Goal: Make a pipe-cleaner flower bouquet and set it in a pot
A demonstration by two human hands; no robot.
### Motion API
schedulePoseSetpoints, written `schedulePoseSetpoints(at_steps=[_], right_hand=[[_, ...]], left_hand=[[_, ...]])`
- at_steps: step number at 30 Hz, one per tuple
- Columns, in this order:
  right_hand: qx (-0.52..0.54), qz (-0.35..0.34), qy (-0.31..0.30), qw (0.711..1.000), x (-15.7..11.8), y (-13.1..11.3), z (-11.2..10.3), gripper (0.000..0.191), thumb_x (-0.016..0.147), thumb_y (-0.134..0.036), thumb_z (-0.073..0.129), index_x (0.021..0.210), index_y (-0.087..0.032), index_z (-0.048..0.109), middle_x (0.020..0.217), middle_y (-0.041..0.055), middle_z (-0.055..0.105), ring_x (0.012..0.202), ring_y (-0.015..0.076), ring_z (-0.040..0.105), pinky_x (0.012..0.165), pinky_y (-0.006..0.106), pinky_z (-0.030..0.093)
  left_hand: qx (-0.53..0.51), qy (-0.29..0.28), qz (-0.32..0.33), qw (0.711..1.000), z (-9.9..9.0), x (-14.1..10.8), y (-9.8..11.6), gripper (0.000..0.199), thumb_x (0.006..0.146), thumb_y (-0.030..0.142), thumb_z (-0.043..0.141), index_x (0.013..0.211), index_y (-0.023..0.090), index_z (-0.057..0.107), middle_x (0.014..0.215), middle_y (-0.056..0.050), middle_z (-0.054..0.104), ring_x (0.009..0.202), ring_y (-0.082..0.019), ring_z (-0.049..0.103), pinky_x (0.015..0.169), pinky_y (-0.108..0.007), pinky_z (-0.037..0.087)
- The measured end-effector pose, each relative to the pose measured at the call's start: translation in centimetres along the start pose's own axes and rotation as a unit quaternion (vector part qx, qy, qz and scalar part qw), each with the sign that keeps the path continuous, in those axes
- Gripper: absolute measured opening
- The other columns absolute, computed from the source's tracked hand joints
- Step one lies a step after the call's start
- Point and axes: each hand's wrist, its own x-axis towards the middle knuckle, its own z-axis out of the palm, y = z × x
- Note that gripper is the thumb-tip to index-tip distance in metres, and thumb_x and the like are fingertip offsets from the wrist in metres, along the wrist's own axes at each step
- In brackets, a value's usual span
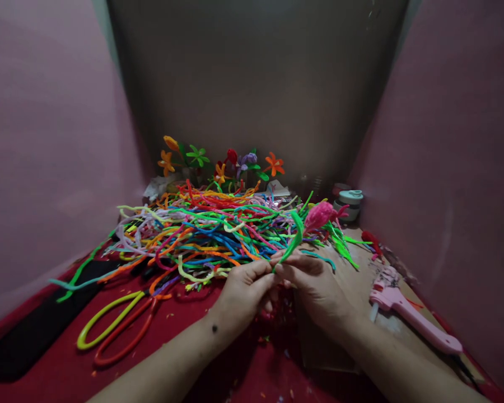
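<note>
Two hands, my left hand (pixel 246 288) and my right hand (pixel 319 288), pinch a pink fuzzy flower (pixel 318 216) low on its green fuzzy leaf (pixel 294 238), in front of a messy pile of bright fuzzy sticks (pixel 210 235). My fingers (pixel 252 270) hide the flower's bottom end. My arms (pixel 163 358), cut off low down, lean inward, and my thumbs (pixel 292 273) sit close together.

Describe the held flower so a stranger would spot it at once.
Find the large heap of colourful pipe cleaners on the red table. Near its right side, the left hand and right hand hold a green stem. The flower on it is pink, unlike the orange, red, purple and green ones behind the heap.
</note>
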Motion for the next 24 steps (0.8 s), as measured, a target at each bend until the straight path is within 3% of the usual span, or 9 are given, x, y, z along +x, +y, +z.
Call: schedulePoseSetpoints(at_steps=[2,7,11,15,19,21,24], right_hand=[[0.004,0.026,-0.020,0.999,-0.1,-0.1,0.0,0.007,0.063,-0.017,0.073,0.066,-0.020,0.068,0.069,-0.0028,0.060,0.067,0.0114,0.054,0.066,0.025,0.042],[0.015,0.092,-0.100,0.991,0.0,-0.2,-0.4,0.003,0.072,-0.021,0.066,0.073,-0.018,0.066,0.055,-0.0035,0.057,0.051,0.0103,0.053,0.056,0.026,0.041],[0.035,0.107,-0.070,0.991,0.5,-0.1,-0.9,0.007,0.063,-0.014,0.072,0.067,-0.017,0.067,0.055,-0.0049,0.056,0.051,0.0085,0.052,0.055,0.023,0.040],[0.038,0.102,-0.079,0.991,0.6,0.0,-1.1,0.010,0.064,-0.012,0.071,0.070,-0.020,0.070,0.056,-0.0037,0.059,0.055,0.0099,0.055,0.061,0.025,0.043],[0.016,0.074,-0.092,0.993,0.3,-0.1,-1.0,0.013,0.063,-0.011,0.071,0.073,-0.021,0.072,0.077,0.0004,0.067,0.063,0.0112,0.058,0.070,0.028,0.045],[-0.006,0.066,-0.096,0.993,0.3,-0.2,-1.0,0.012,0.066,-0.013,0.069,0.074,-0.020,0.072,0.079,0.0010,0.067,0.062,0.0107,0.057,0.068,0.028,0.045],[-0.026,0.070,-0.113,0.991,0.3,-0.6,-0.9,0.013,0.074,-0.018,0.062,0.082,-0.020,0.072,0.064,-0.0007,0.063,0.055,0.0109,0.056,0.058,0.026,0.044]], left_hand=[[-0.077,-0.039,-0.040,0.995,-0.2,0.3,0.2,0.021,0.080,0.027,0.050,0.065,0.014,0.055,0.049,0.002,0.054,0.038,-0.008,0.049,0.040,-0.018,0.037],[-0.200,-0.080,-0.071,0.974,-0.7,0.6,0.0,0.019,0.077,0.030,0.058,0.073,0.012,0.060,0.050,0.001,0.058,0.034,-0.006,0.048,0.035,-0.015,0.036],[-0.265,-0.117,-0.096,0.952,-0.6,0.6,-0.7,0.021,0.078,0.028,0.058,0.068,0.009,0.061,0.049,-0.001,0.059,0.031,-0.005,0.048,0.032,-0.013,0.033],[-0.319,-0.163,-0.102,0.928,-0.8,0.7,-1.1,0.022,0.076,0.029,0.060,0.071,0.008,0.063,0.046,-0.001,0.058,0.028,-0.004,0.044,0.030,-0.014,0.031],[-0.339,-0.236,-0.105,0.905,-1.4,0.8,-1.2,0.027,0.072,0.035,0.064,0.072,0.008,0.064,0.042,0.000,0.056,0.024,-0.003,0.037,0.028,-0.015,0.027],[-0.313,-0.241,-0.100,0.913,-1.5,0.8,-1.0,0.028,0.073,0.037,0.063,0.073,0.008,0.064,0.042,-0.001,0.056,0.025,-0.004,0.039,0.029,-0.015,0.026],[-0.207,-0.163,-0.071,0.962,-1.1,0.9,-0.5,0.027,0.079,0.036,0.055,0.078,0.010,0.063,0.052,-0.002,0.060,0.035,-0.006,0.049,0.037,-0.016,0.035]])
